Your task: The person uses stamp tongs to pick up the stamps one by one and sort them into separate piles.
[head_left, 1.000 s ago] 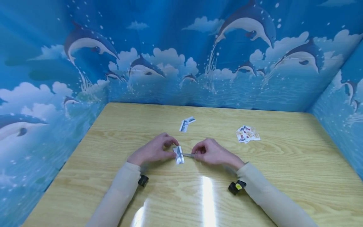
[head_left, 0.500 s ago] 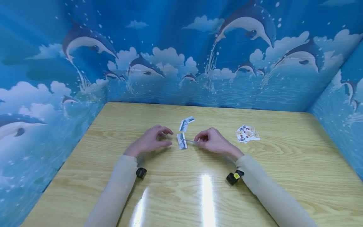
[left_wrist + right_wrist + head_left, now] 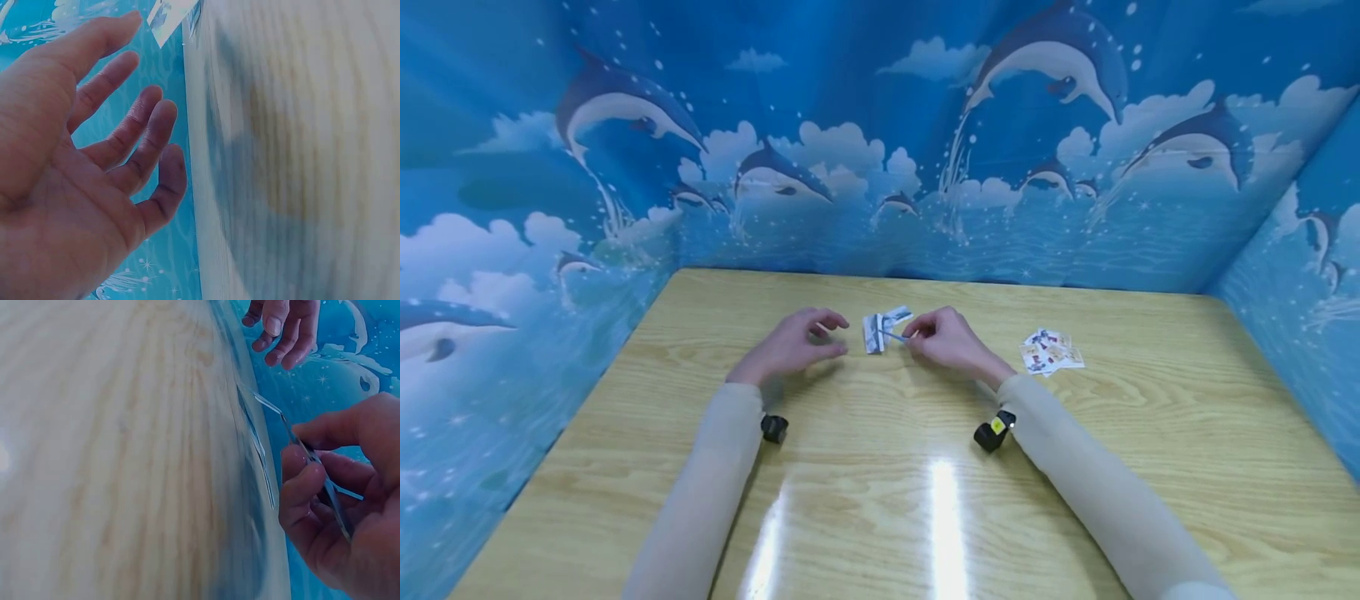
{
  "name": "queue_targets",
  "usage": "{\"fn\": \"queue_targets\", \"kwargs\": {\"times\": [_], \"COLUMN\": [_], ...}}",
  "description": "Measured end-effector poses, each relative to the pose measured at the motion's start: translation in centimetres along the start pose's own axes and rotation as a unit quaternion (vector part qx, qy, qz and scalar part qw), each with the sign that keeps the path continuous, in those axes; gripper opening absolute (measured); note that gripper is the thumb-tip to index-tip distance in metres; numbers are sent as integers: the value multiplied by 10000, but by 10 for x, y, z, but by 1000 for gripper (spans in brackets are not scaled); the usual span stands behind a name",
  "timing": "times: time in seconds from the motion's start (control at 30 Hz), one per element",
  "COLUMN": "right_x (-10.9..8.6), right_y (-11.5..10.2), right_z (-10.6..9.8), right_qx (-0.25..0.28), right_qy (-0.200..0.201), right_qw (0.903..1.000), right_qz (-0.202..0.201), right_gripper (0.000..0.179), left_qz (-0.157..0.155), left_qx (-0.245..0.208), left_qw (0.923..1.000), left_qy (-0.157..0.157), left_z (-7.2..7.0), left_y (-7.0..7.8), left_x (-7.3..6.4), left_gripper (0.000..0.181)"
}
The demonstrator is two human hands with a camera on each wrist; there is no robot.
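My right hand pinches a slim pair of metal tweezers between thumb and fingers, also seen in the right wrist view as tweezers. At their tips is a small grey-and-white printed card, which overlaps other similar cards at the table's back in the head view. To the left, apart from the card, my left hand holds nothing; its fingers are spread and loosely bent. In the left wrist view a card corner shows beyond that hand's fingertips.
A fanned pile of cards with red and tan prints lies at the right on the wooden table. A blue dolphin-print curtain stands behind the table's back edge. Black cameras are strapped to both wrists.
The left hand let go of the card and drew away to the left. With the tweezers, the right hand carried the card toward the back, up to the other grey cards.
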State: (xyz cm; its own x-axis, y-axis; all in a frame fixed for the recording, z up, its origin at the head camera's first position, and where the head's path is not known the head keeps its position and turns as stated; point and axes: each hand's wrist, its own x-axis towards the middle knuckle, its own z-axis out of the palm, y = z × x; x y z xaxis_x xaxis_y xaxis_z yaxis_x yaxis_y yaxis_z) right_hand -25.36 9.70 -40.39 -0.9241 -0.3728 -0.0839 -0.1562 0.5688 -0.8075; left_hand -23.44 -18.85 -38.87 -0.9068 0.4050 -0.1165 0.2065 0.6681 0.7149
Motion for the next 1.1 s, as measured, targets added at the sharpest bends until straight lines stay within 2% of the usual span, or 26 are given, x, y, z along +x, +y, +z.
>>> {"fn": "queue_targets", "kwargs": {"times": [0.17, 0.43, 0.73, 1.1], "right_x": [10, 8, -17, -59], "right_y": [-1, 3, 6, 11], "right_z": [2, -1, -11, -18], "right_qx": [39, -22, -206, -370], "right_qy": [81, 127, 412, 721], "right_qw": [9994, 9988, 9975, 9963], "right_qz": [341, 474, 542, 271], "right_gripper": [16, 17, 20, 21], "left_qz": [-45, -64, -127, -103], "left_qx": [-50, -88, 77, 287], "left_qw": [10000, 9999, 9999, 9995], "left_qy": [42, 53, 42, -9], "left_z": [-5, -6, -3, 10], "left_y": [-1, -2, 0, 5], "left_x": [7, 9, -1, -18], "left_gripper": [47, 46, 48, 45]}}
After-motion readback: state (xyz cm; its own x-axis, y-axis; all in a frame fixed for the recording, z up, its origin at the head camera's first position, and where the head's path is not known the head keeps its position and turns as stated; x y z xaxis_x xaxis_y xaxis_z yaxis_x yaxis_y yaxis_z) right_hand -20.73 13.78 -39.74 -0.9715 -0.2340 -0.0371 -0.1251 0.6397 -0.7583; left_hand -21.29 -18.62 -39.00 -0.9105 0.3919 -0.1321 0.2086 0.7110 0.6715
